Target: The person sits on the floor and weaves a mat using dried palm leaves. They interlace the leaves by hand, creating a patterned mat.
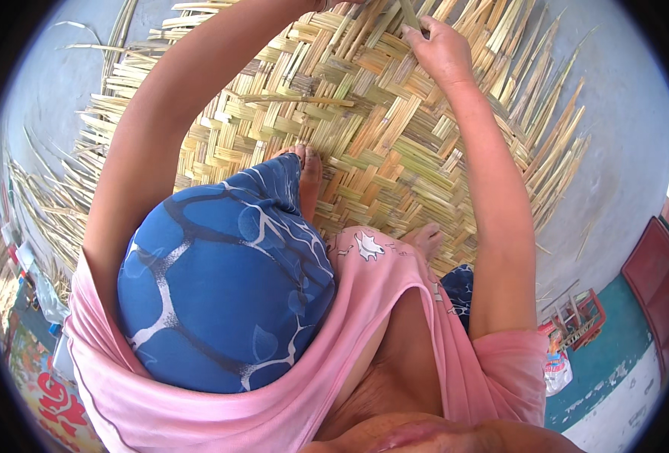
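A woven mat of split reed strips (380,113) in pale yellow and green spreads under my bare feet. At its far part, my right hand (444,53) is closed, with thumb and fingers pinched on a flat greenish reed strip (408,13). My left arm reaches to the top edge, where only a sliver of my left hand (340,2) shows; its fingers are cut off from view. A loose short strip (296,99) lies across the weave between my arms.
Long unwoven strip ends (553,136) fan out past the mat's right side, and more (55,196) stick out on the left over the grey floor (621,98). A dark red panel (658,283) and a red crate (587,321) stand at the lower right.
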A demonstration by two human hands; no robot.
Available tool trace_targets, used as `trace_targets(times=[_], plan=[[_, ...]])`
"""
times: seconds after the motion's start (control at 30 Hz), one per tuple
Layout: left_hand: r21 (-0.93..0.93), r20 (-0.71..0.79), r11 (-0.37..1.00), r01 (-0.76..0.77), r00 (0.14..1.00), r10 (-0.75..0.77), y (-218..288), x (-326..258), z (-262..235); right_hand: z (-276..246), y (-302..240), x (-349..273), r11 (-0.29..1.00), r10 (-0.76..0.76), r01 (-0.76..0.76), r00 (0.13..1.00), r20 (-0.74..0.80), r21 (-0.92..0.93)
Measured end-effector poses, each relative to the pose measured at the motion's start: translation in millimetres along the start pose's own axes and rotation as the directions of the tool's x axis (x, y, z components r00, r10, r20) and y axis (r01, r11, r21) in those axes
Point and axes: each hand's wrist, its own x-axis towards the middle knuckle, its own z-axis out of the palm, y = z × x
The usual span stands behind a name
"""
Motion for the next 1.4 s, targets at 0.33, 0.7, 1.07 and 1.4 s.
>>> trace_targets(times=[0.33, 0.7, 1.07, 1.4], plan=[[0.288, -0.088, 0.928, 0.238, 0.971, -0.222, 27, 31, 37, 10, 20, -2, 0.776, 0.265, -0.245, 0.963, 0.052, 0.581], [0.019, 0.025, 0.992, 0.124, 0.992, -0.124, 27, 15, 35, 26, 34, 4, 0.753, 0.135, -0.196, 0.980, 0.144, 0.628], [-0.342, -0.349, 0.904, -0.255, 0.928, 0.130, 1, -23, 23, 31, 42, 0, 0.670, 0.087, -0.178, 0.983, 0.162, 0.720], [-0.140, -0.659, 0.986, -0.092, 0.752, -0.023, -41, -92, 42, 22, 33, -44, 0.983, -0.113, 0.132, 0.982, -0.151, 0.125]])
